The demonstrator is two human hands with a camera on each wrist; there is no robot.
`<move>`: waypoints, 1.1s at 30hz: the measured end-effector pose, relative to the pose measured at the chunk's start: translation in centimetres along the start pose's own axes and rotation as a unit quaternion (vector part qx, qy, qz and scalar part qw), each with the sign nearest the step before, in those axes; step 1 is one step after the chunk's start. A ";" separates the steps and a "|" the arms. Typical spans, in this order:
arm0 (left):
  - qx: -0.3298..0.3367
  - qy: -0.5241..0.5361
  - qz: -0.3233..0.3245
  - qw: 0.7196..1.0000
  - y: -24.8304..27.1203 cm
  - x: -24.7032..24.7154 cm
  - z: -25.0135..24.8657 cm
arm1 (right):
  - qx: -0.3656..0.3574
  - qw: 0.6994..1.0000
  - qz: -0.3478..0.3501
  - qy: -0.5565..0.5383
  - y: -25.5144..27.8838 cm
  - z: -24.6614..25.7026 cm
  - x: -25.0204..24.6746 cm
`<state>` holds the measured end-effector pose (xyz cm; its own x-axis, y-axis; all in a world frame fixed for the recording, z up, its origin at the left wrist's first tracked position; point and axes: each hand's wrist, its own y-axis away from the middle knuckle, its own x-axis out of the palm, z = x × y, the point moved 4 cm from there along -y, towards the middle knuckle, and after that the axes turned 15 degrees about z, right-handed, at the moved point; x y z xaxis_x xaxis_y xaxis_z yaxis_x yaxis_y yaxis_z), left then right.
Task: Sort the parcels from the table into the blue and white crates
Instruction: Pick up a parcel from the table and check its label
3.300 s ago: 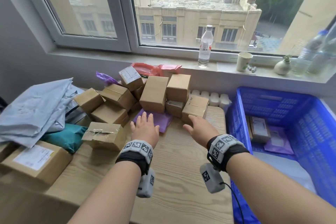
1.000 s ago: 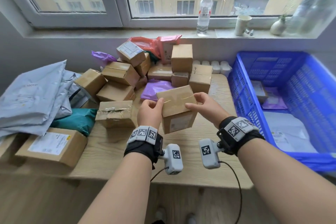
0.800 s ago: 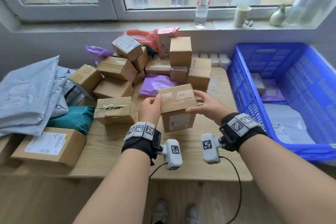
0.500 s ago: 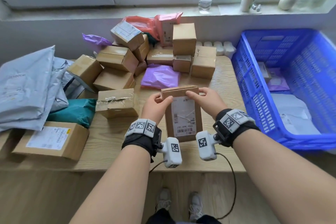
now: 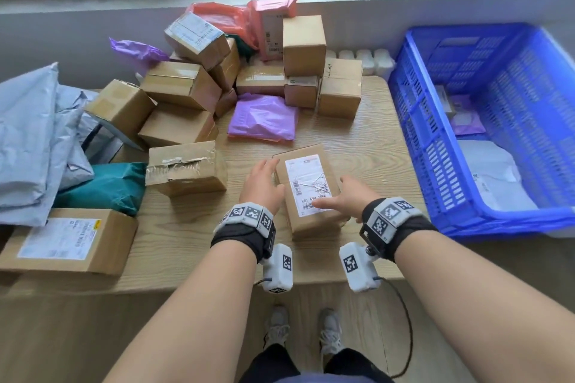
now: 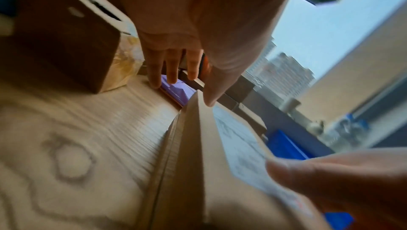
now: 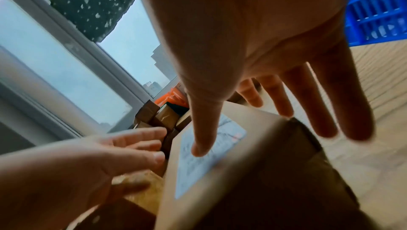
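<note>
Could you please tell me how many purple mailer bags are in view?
3 purple bags: one flat mid-table, one crumpled behind left boxes, one in the blue crate; others may be hidden.

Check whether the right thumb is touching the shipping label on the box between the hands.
Touching. In the right wrist view, the right hand has its thumb tip pressed flat on the white label of the cardboard box, no gap visible.

We read "9004 669 153", upside down, on the white shipping label (image 5: 308, 184) of the cardboard parcel (image 5: 311, 221); other labels stay illegible.
</note>
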<state>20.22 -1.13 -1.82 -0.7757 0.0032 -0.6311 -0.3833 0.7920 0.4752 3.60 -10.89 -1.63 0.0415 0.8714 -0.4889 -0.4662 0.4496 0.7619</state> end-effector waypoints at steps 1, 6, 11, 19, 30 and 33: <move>0.003 -0.046 0.010 0.999 -0.3 0.0 -0.3 | 0.001 1.000 0.021 0.002 0.0 -0.2 0.4; 0.007 -0.194 0.058 0.979 -2.1 0.5 -1.2 | -0.024 0.997 0.057 -0.054 -0.6 -0.5 0.6; -0.005 -0.218 0.070 0.973 -2.3 0.8 -1.0 | -0.039 0.999 -0.013 -0.033 -1.3 0.2 -1.9; -0.120 -0.216 -0.012 0.969 -0.3 1.1 -1.5 | 0.043 0.985 -0.154 -0.066 -0.8 -1.6 -1.8; -0.064 -0.277 0.028 0.958 -1.4 1.5 -1.0 | 0.032 0.980 -0.139 -0.137 -1.0 -2.1 -0.3; -0.121 -0.197 0.065 0.971 -1.1 1.9 0.6 | -0.009 0.980 -0.141 -0.141 -0.6 -1.5 -0.3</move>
<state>19.51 -1.60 -3.93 -0.5917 0.3654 -0.7186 -0.4379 0.6028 0.6670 2.58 -11.67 -2.57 0.4124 0.7332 -0.5407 -0.4163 0.6796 0.6040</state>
